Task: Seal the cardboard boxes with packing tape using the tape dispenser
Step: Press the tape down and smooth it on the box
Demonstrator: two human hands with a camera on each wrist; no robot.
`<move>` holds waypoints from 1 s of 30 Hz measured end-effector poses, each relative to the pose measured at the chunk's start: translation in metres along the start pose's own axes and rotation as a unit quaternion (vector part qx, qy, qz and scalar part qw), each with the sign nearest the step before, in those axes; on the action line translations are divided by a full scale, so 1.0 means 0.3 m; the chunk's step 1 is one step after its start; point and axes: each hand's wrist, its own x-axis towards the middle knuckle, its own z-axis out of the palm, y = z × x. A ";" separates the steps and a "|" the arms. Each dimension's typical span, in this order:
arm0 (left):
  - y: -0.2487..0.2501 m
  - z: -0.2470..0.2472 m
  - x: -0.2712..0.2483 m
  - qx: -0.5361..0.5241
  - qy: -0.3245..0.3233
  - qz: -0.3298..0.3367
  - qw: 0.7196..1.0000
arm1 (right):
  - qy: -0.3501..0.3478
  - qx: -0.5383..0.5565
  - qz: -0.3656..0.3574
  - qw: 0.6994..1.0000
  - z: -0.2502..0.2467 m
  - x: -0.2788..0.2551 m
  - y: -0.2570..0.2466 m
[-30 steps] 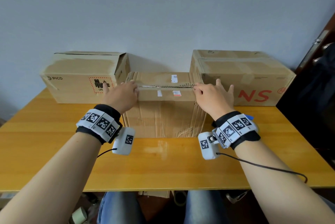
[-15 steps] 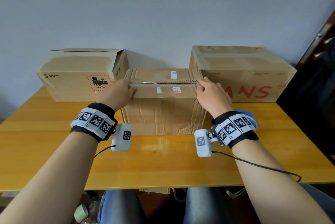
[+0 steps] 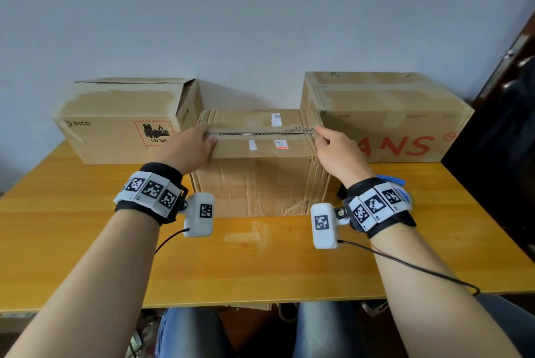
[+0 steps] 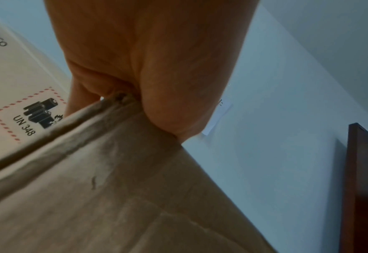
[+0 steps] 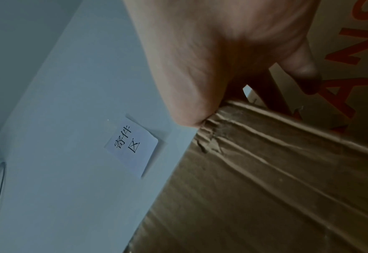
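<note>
A worn cardboard box [image 3: 254, 183] stands mid-table with its top flaps down; they meet along a ragged seam [image 3: 260, 133]. My left hand [image 3: 192, 146] clasps the box's top left edge at the seam's end, thumb on top, fingers over the side. In the left wrist view the palm [image 4: 152, 68] lies against the cardboard [image 4: 135, 188]. My right hand [image 3: 333, 152], fingers curled, holds the top right edge at the seam's other end; its wrist view shows the hand [image 5: 222, 51] on the creased cardboard [image 5: 265, 188]. A blue tape dispenser [image 3: 398, 183] lies behind my right wrist, mostly hidden.
A PICO box [image 3: 115, 120] with a raised flap stands back left. A taped box with red letters [image 3: 390, 114] stands back right. All rest on a wooden table [image 3: 260, 265] against a wall. A dark door [image 3: 506, 97] is at the right.
Both hands have drawn back from lying spread over the box's upper sides. They now hold the two ends of the seam with the fingers drawn in.
</note>
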 end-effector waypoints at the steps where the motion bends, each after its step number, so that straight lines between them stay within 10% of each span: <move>1: 0.000 0.002 0.003 -0.013 -0.001 -0.007 1.000 | -0.005 -0.002 0.001 1.000 -0.003 -0.001 -0.001; 22: -0.044 0.014 0.049 -0.062 0.049 -0.066 0.995 | 0.004 -0.050 0.016 0.999 -0.049 0.053 0.023; 30: 0.074 0.029 0.033 0.025 -0.026 0.144 0.989 | -0.073 -0.130 -0.179 0.973 -0.003 0.036 -0.143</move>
